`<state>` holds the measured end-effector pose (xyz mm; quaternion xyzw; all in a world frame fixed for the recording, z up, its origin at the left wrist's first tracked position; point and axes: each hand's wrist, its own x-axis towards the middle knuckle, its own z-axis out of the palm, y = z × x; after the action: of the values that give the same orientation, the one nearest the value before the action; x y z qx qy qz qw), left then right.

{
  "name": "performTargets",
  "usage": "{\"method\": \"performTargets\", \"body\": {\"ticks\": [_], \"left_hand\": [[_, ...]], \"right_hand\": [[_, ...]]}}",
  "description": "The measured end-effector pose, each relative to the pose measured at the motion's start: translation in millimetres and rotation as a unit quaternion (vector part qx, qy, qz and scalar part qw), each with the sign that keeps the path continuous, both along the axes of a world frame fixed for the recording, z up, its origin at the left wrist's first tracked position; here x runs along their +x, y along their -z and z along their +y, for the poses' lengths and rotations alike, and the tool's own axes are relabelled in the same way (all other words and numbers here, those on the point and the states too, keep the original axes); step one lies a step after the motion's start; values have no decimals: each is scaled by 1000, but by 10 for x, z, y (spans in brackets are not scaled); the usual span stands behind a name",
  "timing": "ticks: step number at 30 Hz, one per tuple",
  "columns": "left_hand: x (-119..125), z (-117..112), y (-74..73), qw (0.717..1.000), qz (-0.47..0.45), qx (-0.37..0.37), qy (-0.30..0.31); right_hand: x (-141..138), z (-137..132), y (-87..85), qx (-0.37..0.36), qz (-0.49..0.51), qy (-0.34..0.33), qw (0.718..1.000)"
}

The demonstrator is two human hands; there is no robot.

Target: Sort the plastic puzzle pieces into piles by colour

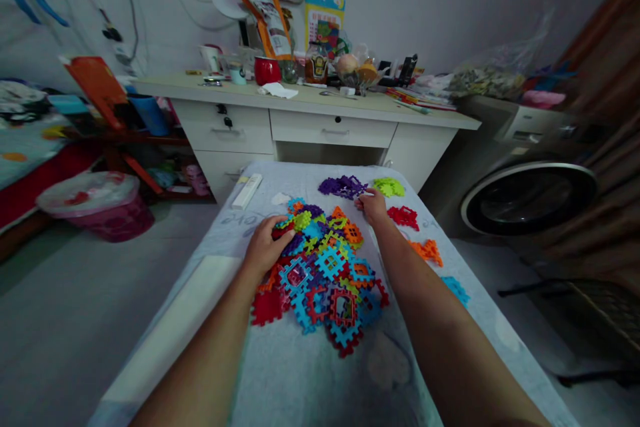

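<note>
A mixed heap of plastic interlocking building pieces (331, 261), in blue, red, orange, purple and lime, lies in the middle of the cloth-covered table (310, 373). My left hand (267, 243) rests on the heap's left side, thumb and fingers apart around lime and dark red pieces. Farther up, my right hand (373, 205) is at the right end of a purple group (343, 186), fingers curled together; what they hold is hidden. Down the right side lie separate groups: lime (389, 187), red (403, 217), orange (427, 251) and blue (455, 289), the last two partly behind my right forearm.
A white strip-shaped object (247, 191) lies at the table's far left. Beyond stands a white desk (330, 127) crowded with jars and packets. A washing machine (525, 193) is on the right, a lined pink bin (107, 213) on the left, a dark metal rack (600, 307) at lower right.
</note>
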<state>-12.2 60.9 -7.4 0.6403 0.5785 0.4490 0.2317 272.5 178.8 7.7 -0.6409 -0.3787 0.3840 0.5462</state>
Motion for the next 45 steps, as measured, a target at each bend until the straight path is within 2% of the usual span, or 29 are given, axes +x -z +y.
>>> {"method": "performTargets", "body": {"ticks": [6, 11, 15, 19, 23, 28, 32, 38, 41, 45], "left_hand": [[6, -3, -29, 1000, -3, 3, 1], [17, -4, -33, 1000, -9, -4, -3], [22, -12, -41, 1000, -8, -14, -3], [19, -29, -52, 1000, -11, -15, -7], [18, -37, -57, 1000, -12, -16, -5], [24, -31, -60, 1000, -14, -17, -3], [23, -27, -55, 1000, -14, -17, -6], [18, -20, -45, 1000, -16, -18, -8], [22, -20, -50, 1000, -17, -18, -9], [19, -15, -39, 1000, -18, -15, -7]], "right_hand": [[47, 109, 89, -10, -93, -17, 996], [136, 51, 159, 15, -189, -37, 981], [157, -55, 148, 43, -229, -74, 970], [148, -175, 62, 71, -263, -161, 948], [113, -261, -78, 38, -296, -290, 909], [45, -321, -212, -8, -324, -344, 882], [9, -348, -235, -15, -317, -352, 880], [7, -350, -276, 21, -314, -308, 898], [80, -353, -381, 49, -325, -298, 896], [276, -436, -603, 68, -306, -279, 908]]}}
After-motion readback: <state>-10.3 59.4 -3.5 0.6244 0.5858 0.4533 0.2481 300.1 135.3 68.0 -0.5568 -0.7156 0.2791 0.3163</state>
